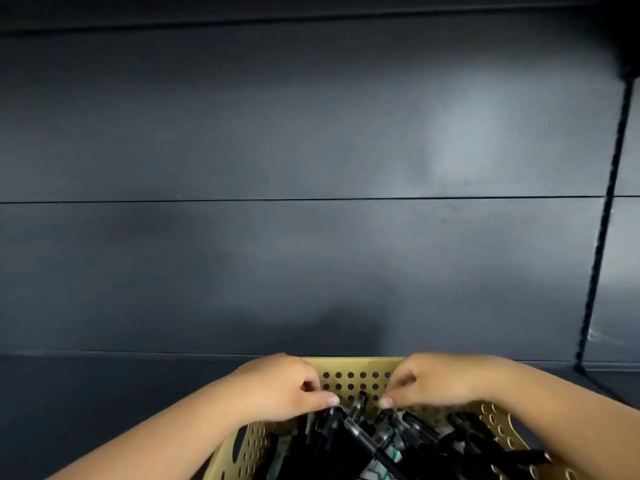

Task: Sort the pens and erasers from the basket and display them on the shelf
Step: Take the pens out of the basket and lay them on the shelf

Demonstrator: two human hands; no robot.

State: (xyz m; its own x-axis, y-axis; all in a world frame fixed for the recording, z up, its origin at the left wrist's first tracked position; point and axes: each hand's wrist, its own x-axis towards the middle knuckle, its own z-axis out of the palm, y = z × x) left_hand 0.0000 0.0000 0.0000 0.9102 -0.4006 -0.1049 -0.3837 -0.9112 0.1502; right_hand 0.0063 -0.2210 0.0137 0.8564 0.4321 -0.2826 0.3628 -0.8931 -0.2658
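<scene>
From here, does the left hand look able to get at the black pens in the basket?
Probably yes: the left hand is already over the basket, fingertips at the black pens, with nothing covering them.

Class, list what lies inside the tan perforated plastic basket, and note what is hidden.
Inside the tan perforated plastic basket lie many black pens in a heap, with something white-and-green beneath. The left hand and right hand reach in; any erasers are covered.
</scene>
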